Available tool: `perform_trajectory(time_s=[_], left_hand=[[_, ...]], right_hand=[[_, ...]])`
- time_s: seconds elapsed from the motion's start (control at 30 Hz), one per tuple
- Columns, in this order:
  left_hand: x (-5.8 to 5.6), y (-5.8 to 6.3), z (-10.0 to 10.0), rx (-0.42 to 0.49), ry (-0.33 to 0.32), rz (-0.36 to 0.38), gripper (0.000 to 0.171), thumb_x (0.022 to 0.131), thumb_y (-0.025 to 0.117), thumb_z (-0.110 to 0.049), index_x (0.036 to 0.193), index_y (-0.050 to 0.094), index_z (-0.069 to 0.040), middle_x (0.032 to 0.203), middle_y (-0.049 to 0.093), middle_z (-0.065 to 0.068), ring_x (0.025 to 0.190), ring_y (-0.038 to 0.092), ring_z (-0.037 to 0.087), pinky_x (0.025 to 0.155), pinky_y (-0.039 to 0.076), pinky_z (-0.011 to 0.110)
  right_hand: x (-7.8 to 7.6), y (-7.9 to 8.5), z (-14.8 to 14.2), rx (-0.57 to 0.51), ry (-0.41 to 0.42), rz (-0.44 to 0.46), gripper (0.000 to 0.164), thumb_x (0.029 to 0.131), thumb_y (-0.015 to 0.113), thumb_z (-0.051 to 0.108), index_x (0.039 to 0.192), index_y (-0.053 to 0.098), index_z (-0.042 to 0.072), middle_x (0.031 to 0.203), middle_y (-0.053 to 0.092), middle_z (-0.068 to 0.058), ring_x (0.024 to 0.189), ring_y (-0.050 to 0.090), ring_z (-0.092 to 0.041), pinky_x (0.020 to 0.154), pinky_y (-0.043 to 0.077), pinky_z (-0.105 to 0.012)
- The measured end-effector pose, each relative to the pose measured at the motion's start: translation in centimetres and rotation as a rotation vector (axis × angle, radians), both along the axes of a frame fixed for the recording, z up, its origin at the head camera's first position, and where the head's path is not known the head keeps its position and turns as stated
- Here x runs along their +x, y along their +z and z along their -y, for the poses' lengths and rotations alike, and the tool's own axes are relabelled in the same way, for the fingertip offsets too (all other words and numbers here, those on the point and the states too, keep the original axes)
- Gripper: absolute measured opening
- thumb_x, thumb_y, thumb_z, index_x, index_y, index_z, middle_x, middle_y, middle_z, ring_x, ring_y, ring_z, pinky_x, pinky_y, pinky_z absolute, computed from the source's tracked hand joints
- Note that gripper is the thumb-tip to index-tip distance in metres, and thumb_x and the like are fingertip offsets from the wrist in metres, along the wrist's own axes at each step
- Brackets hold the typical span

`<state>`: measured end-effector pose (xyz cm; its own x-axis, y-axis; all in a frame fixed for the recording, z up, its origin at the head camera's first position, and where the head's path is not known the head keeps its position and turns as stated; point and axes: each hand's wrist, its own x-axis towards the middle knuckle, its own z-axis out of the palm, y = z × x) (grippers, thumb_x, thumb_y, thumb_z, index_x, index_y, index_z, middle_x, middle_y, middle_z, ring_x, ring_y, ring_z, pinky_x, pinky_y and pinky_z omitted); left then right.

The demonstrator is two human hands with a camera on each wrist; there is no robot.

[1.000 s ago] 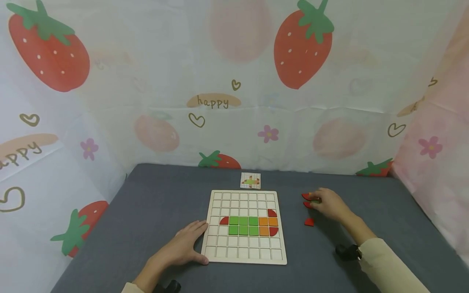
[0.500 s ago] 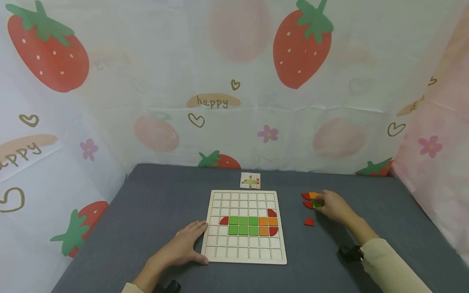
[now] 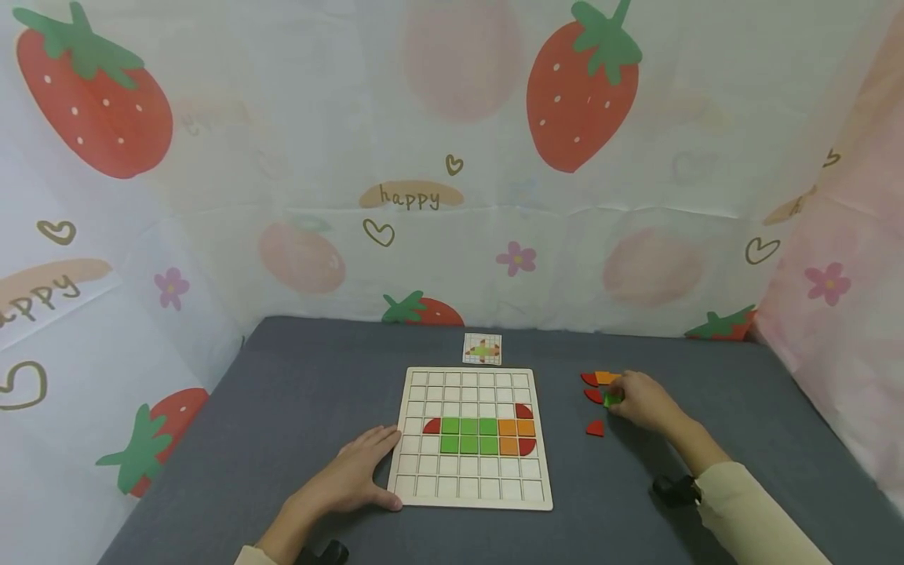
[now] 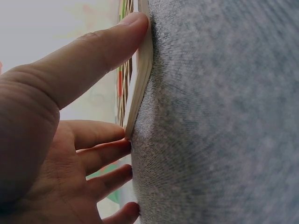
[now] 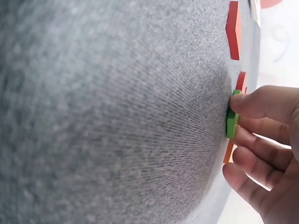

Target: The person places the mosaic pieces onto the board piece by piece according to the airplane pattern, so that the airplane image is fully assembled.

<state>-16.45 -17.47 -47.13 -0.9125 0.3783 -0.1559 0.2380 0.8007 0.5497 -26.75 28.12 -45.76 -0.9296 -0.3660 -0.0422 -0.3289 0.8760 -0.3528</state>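
A pale wooden grid board [image 3: 469, 488] lies on the table, with green, orange and red tiles set in its middle rows. At its left side rests my left hand [image 3: 356, 468], fingers spread and thumb touching the near-left corner. To the right of the board my right hand [image 3: 644, 402] pinches a green tile [image 5: 232, 119] between thumb and fingers, low over the cloth. Left of these fingertips lie two red quarter-round tiles, the farther red tile [image 3: 589, 380] beside an orange tile [image 3: 603, 378]. A further red tile [image 3: 595, 428] sits nearer me. The hand partly covers the orange tiles.
Behind the board lies a small pattern card [image 3: 483, 348] with a coloured grid picture. Grey cloth [image 3: 339, 353] covers the table. A strawberry-print curtain [image 3: 438, 259] stands along the back and both sides.
My right hand has shifted slightly right and toward me, uncovering the orange tile and a green tile at its fingertips. The left hand and board stay where they were.
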Motion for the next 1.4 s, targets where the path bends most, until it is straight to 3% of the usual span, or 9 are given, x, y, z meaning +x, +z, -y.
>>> perform_trajectory(time_s=[0.4,0.67,0.87,1.4], left_hand=[[0.0,0.0,0.0,0.003,0.004,0.006,0.102,0.062,0.089,-0.034,0.145,0.042,0.002,0.151,0.041,0.019,0.144,0.030,0.042,0.111,0.025,0.065],[0.0,0.0,0.1,0.004,-0.005,-0.002,0.102,0.062,0.088,-0.034,0.145,0.042,0.003,0.151,0.041,0.019,0.143,0.030,0.042,0.110,0.025,0.066],[-0.1,-0.3,0.1,0.000,0.004,0.002,0.101,0.063,0.088,-0.034,0.145,0.042,0.002,0.152,0.041,0.018,0.144,0.030,0.042,0.111,0.026,0.066],[-0.1,-0.4,0.0,0.017,0.018,0.021,0.101,0.063,0.089,-0.032,0.146,0.041,0.001,0.153,0.040,0.018,0.145,0.029,0.042,0.110,0.025,0.066]], right_hand=[[0.0,0.4,1.2,-0.014,0.009,-0.033,0.020,0.083,0.070,0.009,0.100,0.071,-0.002,0.092,0.064,-0.010,0.085,0.061,-0.025,0.073,0.053,-0.043],[0.5,0.8,3.7,-0.039,0.056,-0.081,0.021,0.080,0.073,0.010,0.098,0.072,-0.001,0.090,0.063,-0.009,0.079,0.058,-0.021,0.067,0.050,-0.038],[0.8,0.8,5.2,-0.051,0.093,-0.089,0.020,0.081,0.072,0.009,0.099,0.072,0.000,0.096,0.065,-0.011,0.083,0.058,-0.021,0.069,0.051,-0.035],[1.1,1.0,8.1,-0.051,0.138,-0.111,0.021,0.081,0.076,0.013,0.099,0.073,0.004,0.088,0.062,-0.002,0.081,0.056,-0.016,0.070,0.050,-0.032]])
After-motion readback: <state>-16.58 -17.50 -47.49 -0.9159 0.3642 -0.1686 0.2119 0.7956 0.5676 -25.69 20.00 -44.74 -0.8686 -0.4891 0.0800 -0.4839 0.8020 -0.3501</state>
